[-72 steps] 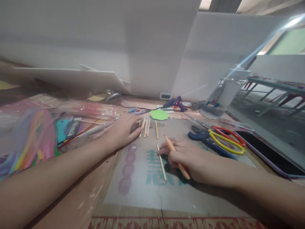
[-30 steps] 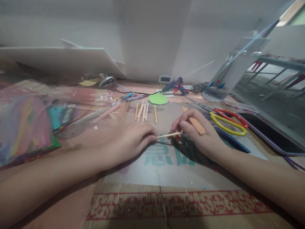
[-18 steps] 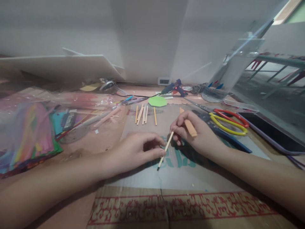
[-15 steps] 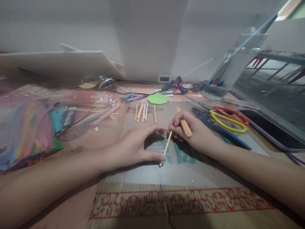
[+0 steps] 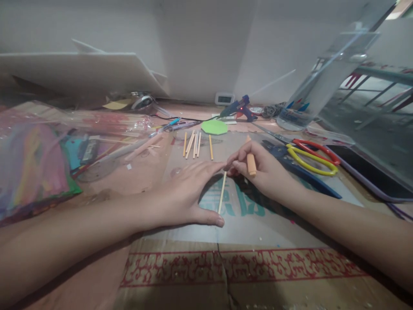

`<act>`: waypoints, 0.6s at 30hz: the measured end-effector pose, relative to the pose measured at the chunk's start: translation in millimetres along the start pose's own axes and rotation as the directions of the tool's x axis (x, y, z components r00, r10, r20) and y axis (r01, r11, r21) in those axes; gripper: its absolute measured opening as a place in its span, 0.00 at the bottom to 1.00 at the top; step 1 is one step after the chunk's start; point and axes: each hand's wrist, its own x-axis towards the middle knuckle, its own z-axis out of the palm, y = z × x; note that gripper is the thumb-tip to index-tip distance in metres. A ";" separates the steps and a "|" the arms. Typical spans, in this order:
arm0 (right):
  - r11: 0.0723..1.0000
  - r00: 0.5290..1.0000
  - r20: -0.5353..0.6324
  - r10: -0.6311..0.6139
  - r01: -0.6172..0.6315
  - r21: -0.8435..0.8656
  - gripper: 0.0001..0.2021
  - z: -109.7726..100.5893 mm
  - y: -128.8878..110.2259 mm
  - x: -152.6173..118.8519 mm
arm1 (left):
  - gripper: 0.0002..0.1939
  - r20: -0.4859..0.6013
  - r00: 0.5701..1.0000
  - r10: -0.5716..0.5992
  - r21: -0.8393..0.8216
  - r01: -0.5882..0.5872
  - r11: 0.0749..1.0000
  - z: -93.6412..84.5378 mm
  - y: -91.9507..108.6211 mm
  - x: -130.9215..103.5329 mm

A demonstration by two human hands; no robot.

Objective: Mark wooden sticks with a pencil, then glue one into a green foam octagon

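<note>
A thin pale wooden stick (image 5: 222,191) lies lengthwise between the thumb and the fingertips of my left hand (image 5: 183,189), thumb at its near end. Its far end meets the fingertips of both hands, and the exact contact there is hidden. An orange marker (image 5: 251,164) is gripped in my right hand (image 5: 258,168), its blunt end tilted toward me. Beyond the hands, several short sticks (image 5: 194,144), some coloured yellow-orange, lie in a loose row. Behind them is a green octagonal piece (image 5: 214,127). Under the hands lies a translucent sheet (image 5: 193,234) with green print beneath.
On the right are scissors (image 5: 312,159) with red and yellow handles, blue-handled pliers (image 5: 318,185) and a phone (image 5: 371,172). A glue gun (image 5: 238,107) and a clear container (image 5: 297,112) stand at the back. Bagged colourful strips (image 5: 38,172) lie left.
My left fingers have stretched forward to the stick's far end, while the thumb stays at the near end. The marker has turned more upright in my right hand. The view has tilted slightly.
</note>
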 end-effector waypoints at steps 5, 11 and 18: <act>0.999 0.999 0.037 -0.014 0.012 0.044 0.11 -1.1 0.9 0.5 | 0.51 0.066 0.998 -0.010 0.034 0.008 0.999 -4.7 5.2 -0.5; 0.999 0.999 0.013 -0.045 0.045 0.020 0.11 -0.2 -4.8 -2.7 | 0.48 0.054 0.999 -0.003 0.011 0.003 1.000 -2.9 3.9 -0.3; 0.995 0.995 -0.093 -0.037 0.045 0.085 0.20 -7.7 -2.6 -6.7 | 0.60 0.027 0.997 -0.078 0.058 0.076 0.995 -1.6 -0.7 -0.5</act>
